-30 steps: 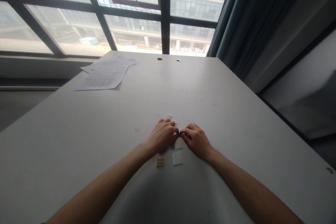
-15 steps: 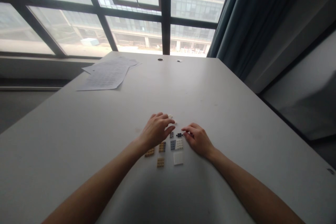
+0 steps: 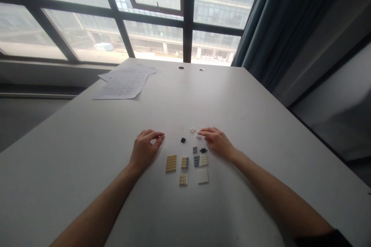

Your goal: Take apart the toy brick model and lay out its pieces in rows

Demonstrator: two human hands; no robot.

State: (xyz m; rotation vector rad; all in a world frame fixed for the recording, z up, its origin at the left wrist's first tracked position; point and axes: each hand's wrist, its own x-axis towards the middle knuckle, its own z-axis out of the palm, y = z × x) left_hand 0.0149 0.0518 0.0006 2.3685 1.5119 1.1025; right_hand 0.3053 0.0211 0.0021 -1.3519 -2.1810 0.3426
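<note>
My left hand point(image 3: 145, 148) rests on the table left of the pieces, thumb and index fingertip brought together in a pinch; anything between them is too small to make out. My right hand point(image 3: 217, 141) reaches in from the right with fingers stretched out, its fingertips at a small white piece point(image 3: 198, 137). Just beyond is another white studded piece point(image 3: 192, 130). A small black piece point(image 3: 183, 140) lies between the hands. Nearer me sit a grey studded piece point(image 3: 194, 149) and a black piece with side pegs point(image 3: 203, 150).
Closer in lie a large tan plate point(image 3: 171, 163), a tan-and-blue-grey group point(image 3: 184, 162), a smaller tan plate point(image 3: 183, 180), a blue-grey wedge point(image 3: 196, 161), a white studded plate point(image 3: 203, 160) and a smooth white tile point(image 3: 203, 176). Paper sheets point(image 3: 121, 84) lie far left.
My left hand has moved left, away from the pieces, uncovering the small black piece and the tan plates. My right hand has shifted slightly forward to the small white piece. The view has shifted a little.
</note>
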